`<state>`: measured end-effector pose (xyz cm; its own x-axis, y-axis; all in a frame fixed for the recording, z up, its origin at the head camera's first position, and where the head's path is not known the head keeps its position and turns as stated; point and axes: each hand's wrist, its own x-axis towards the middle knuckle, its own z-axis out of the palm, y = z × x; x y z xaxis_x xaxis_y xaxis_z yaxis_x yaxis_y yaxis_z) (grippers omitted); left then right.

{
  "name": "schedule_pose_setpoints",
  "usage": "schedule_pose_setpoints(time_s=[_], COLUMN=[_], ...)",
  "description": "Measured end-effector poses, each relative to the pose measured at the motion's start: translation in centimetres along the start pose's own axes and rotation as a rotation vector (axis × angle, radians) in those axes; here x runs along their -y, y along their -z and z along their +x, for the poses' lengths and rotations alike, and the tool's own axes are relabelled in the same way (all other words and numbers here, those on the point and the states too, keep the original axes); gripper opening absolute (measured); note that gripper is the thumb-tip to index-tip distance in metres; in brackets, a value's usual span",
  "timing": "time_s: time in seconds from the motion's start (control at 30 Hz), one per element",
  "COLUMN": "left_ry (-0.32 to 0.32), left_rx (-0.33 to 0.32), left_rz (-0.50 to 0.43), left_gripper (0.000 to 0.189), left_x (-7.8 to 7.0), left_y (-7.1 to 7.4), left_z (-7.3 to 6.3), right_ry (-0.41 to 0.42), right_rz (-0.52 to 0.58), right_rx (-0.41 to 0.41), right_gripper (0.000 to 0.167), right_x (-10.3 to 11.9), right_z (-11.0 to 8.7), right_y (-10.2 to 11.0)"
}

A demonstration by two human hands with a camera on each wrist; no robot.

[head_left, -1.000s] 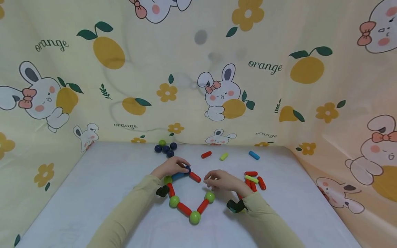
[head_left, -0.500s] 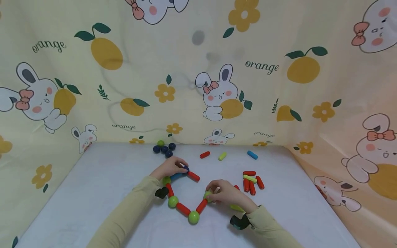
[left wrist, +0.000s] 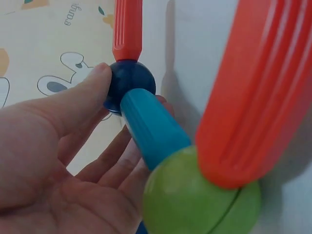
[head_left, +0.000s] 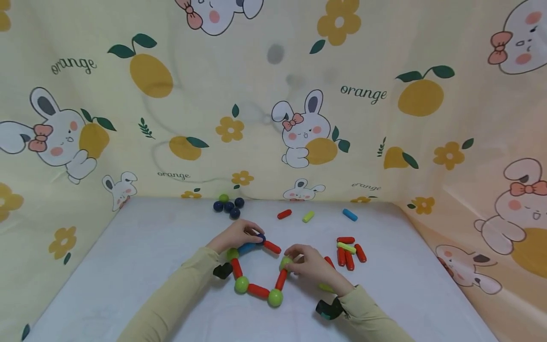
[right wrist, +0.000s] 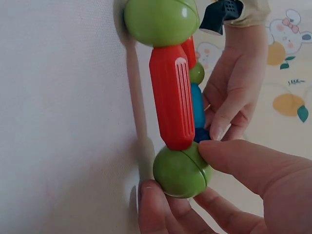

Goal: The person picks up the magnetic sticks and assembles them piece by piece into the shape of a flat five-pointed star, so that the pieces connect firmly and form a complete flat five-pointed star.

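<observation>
An open ring of balls and rods lies on the white table. My left hand (head_left: 238,234) pinches its dark blue ball (left wrist: 134,79), which joins a blue rod (left wrist: 153,127) to a red rod (head_left: 272,247) with a free end. My right hand (head_left: 310,266) holds the green ball (right wrist: 180,171) at the chain's other end, between thumb and fingers. From that ball a red rod (right wrist: 171,97) leads to the near green ball (head_left: 275,298). A gap separates the free red rod from the ball in my right hand. More green balls and red rods form the left side.
At the back left sit several dark blue balls (head_left: 229,206) and a green ball (head_left: 223,197). A red rod (head_left: 284,214), a yellow-green rod (head_left: 308,216) and a blue rod (head_left: 350,214) lie along the back. A pile of red rods (head_left: 349,260) is at the right.
My right hand has come down onto the end green ball and taken hold of it. That ball has shifted toward the free red rod, and the near ball moved slightly right. My left hand keeps its pinch.
</observation>
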<state>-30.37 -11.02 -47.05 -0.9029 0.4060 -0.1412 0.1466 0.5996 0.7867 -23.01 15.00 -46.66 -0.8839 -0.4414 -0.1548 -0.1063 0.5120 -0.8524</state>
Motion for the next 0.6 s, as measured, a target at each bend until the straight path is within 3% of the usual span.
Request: schedule_pose_setpoints(time_s=[0.23,0.6], left_ry=[-0.040,-0.009], left_rx=[0.030,0.036], left_rz=[-0.002,-0.009], left_gripper=[0.025,0.029], left_x=[-0.51,-0.41], left_y=[-0.49,-0.48], left_z=[-0.25,-0.48], right_ry=[0.020,0.008], right_rz=[0.020,0.041], right_rx=[-0.024,-0.023], right_gripper=[0.038,0.038], right_x=[-0.22,-0.62], right_z=[0.39,0.64], right_y=[0.05,-0.02])
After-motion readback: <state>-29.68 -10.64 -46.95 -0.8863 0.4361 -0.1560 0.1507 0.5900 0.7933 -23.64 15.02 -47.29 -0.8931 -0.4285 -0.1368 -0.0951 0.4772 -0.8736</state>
